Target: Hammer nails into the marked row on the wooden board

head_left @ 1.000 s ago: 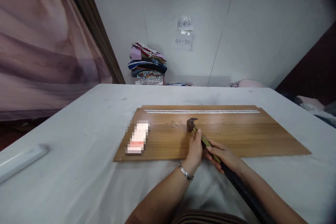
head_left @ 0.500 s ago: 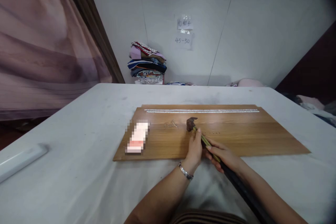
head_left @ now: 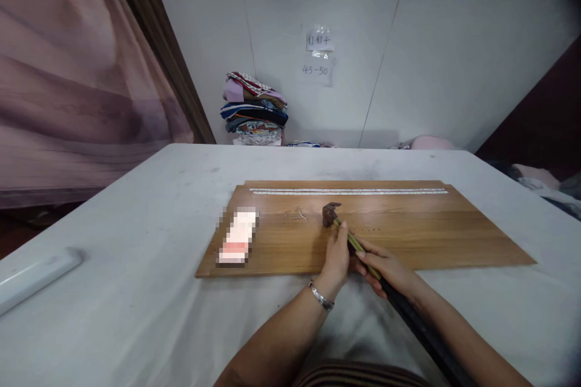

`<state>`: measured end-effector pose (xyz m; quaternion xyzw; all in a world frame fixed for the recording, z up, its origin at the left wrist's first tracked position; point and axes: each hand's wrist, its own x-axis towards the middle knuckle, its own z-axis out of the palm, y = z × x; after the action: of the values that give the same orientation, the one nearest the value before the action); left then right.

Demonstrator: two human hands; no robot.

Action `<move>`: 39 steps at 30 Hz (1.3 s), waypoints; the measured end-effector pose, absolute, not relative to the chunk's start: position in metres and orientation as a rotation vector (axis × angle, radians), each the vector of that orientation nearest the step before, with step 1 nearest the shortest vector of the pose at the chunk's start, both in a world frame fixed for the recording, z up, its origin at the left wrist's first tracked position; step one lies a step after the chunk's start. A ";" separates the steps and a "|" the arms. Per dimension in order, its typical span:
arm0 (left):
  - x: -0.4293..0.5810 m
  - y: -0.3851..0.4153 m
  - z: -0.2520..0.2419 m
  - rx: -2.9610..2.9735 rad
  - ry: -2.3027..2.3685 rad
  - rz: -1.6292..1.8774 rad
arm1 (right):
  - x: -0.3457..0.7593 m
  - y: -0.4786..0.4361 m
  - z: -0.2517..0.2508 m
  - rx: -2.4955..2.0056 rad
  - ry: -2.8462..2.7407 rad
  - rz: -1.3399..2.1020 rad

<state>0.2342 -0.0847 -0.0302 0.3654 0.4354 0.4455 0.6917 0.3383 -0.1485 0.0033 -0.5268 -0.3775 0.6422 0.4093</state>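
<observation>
The right hand [head_left: 385, 268] is closed around the handle of a claw hammer [head_left: 330, 215], gripping where the yellow-green shaft meets the black grip, just past the near edge of the wooden board [head_left: 454, 236]. The black grip runs back from the board toward the person along the right forearm. The hammer's dark head rests on the board, a little left of its middle.

The left hand [head_left: 336, 252], with a metal bracelet [head_left: 320, 297] at the wrist, lies over the board's near edge, just left of the hammer shaft. It is seen from the back with its fingers drawn forward, and one fingertip lies against the shaft just behind the head. Whether it is pinching anything cannot be told.

On the board, a few loose nails [head_left: 295, 216] lie just left of the hammer head, and a short row of tiny dark dots [head_left: 370, 230] sits just right of it. A pale strip [head_left: 349, 191] runs along the board's far edge, and a blurred pink-and-white packet [head_left: 236, 237] lies near its left end. The board rests on a white table [head_left: 136, 302].

Compared with half a second ago, both hands and the hammer head sit in the same places on the board. Only the view has shifted very slightly.
</observation>
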 end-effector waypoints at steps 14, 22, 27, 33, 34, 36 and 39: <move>0.233 -0.086 -0.026 0.841 0.982 1.002 | 0.339 -0.146 0.002 -1.323 -0.949 1.635; 0.232 -0.084 -0.027 0.877 0.990 1.020 | 0.339 -0.148 0.003 -1.317 -0.946 1.623; 0.231 -0.085 -0.022 0.831 0.999 1.000 | 0.338 -0.146 0.003 -1.323 -0.955 1.623; 0.233 -0.086 -0.027 0.838 0.985 1.011 | 0.338 -0.148 0.005 -1.339 -0.948 1.625; 0.232 -0.085 -0.027 0.852 0.984 1.020 | 0.339 -0.148 0.005 -1.335 -0.953 1.622; 0.232 -0.085 -0.027 0.873 0.987 1.032 | 0.339 -0.148 0.004 -1.329 -0.958 1.620; 0.231 -0.085 -0.025 0.874 0.989 1.017 | 0.339 -0.147 0.002 -1.322 -0.959 1.624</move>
<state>0.2309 -0.0847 -0.0246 0.3884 0.4393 0.4517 0.6724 0.3388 -0.1470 0.0016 -0.5244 -0.3802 0.6440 0.4071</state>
